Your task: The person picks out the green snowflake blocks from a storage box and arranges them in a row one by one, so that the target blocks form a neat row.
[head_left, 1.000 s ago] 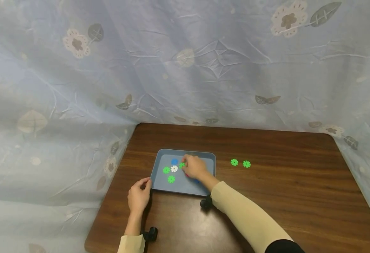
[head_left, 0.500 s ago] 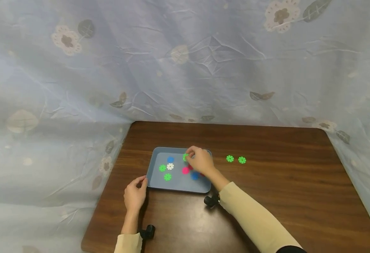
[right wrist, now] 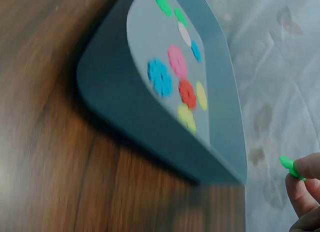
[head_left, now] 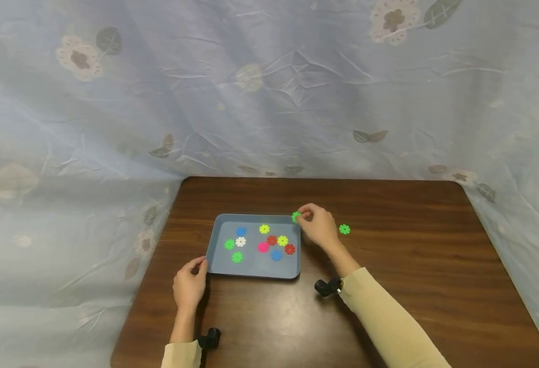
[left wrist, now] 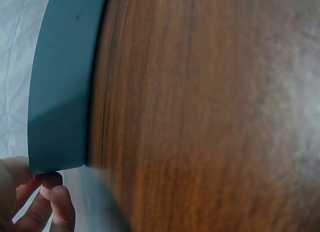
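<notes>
A grey-blue tray lies on the table with several notched plastic discs in it. Its front left corner is pinched by my left hand; the left wrist view shows the thumb and fingers at the tray's corner. Over the tray's far right corner, my right hand pinches a green snowflake disc between thumb and fingertips. The same green disc shows above the rim in the right wrist view. Another green disc lies on the table right of that hand.
Inside the tray are green, white, blue, pink, red and yellow discs. The wooden table meets a patterned cloth at the back. Black wrist cameras hang below both wrists.
My right hand has lifted the green disc from among those in the tray and carried it right, to the tray's far right corner. The left hand keeps its hold on the tray.
</notes>
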Tool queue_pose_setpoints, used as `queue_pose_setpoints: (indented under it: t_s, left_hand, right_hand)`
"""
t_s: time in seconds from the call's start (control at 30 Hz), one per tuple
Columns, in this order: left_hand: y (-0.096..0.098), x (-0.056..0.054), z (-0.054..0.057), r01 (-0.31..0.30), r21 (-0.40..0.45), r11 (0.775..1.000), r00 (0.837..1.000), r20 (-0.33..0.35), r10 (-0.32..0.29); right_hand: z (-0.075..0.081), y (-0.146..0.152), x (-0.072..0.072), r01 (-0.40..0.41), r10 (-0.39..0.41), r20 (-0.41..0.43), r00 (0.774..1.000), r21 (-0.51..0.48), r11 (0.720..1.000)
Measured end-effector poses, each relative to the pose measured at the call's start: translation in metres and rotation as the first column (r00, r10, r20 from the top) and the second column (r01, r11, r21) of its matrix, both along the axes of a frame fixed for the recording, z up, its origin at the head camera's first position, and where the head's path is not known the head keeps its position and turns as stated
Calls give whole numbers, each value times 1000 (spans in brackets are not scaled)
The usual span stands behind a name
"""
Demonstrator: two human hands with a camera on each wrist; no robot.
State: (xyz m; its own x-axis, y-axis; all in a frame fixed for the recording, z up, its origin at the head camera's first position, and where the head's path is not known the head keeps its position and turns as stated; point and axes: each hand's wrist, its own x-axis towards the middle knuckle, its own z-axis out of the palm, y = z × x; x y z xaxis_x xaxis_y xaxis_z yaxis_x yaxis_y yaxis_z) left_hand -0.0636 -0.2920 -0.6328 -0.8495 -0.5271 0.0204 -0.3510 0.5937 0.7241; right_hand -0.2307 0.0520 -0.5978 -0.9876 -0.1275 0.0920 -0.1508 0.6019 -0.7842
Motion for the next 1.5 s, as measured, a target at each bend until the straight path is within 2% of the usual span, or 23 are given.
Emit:
queue_pose_setpoints:
  t_s: [0.37,0.53,0.73,0.9,1.13,1.5]
  left_hand:
    - [-7,5,2,-17,-20,1000,1000,-13,16]
    - [-10,9,3,-16,-21,1000,1000,-4,16]
    - [-11,9,4,-21,-10,1000,1000,8,21]
    - [-10,8,5,-21,-11,1000,1000,9,21]
    - [-8,8,6,-17,-8,1000,1000,12,17]
    - [-8,7,5,-26,-17,1000,1000,15,27]
  right_hand:
    - [-7,67,-5,109,-108,27,994,-34,993]
    - [-17,96,-5,144,-144,37,989,8,990]
    - [-30,122,-6,192,-197,100,975,54,980]
    - [-40,133,-4,205,-218,143,965,99,974]
    - [-43,137,1,235,-261,208,943,143,961]
    - [-51,142,1,251,-291,211,933,198,948]
